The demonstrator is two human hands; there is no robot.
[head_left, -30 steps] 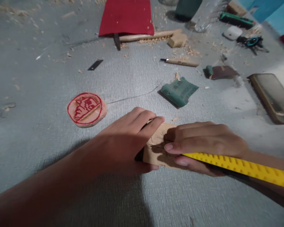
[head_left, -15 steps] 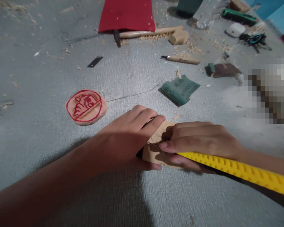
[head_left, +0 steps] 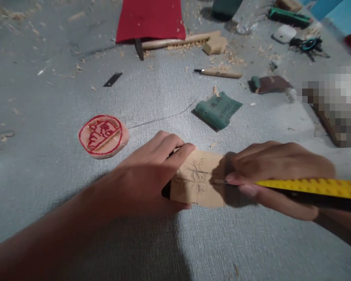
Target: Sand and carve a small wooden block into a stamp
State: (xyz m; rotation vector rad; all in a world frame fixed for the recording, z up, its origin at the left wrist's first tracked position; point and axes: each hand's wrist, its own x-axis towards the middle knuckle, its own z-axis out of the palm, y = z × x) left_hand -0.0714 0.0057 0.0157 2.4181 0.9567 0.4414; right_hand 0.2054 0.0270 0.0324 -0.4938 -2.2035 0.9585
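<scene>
My left hand [head_left: 152, 175] is closed around the left end of a small pale wood block [head_left: 204, 195], thumb along the near side and fingers along the far side. Dark lines of a drawing or cuts cross the block's top face. My right hand [head_left: 269, 168] grips a yellow and black utility knife [head_left: 310, 189] near its front. The knife slants off past the right edge of the view. Its thin tip is over the right part of the block; whether it touches the wood I cannot tell.
A round wood piece with a red design [head_left: 103, 136] lies left. Beyond the block are green sandpaper [head_left: 219, 111], a wood-handled carving tool [head_left: 219, 73], a loose blade piece [head_left: 113, 79], a hammer [head_left: 175, 42] partly under red cloth [head_left: 150, 19], and keys [head_left: 308, 43]. Wood shavings are scattered about.
My right hand has drawn back to the right with the knife, uncovering more of the block's marked face. My left hand still holds the block. The whole view has shifted slightly.
</scene>
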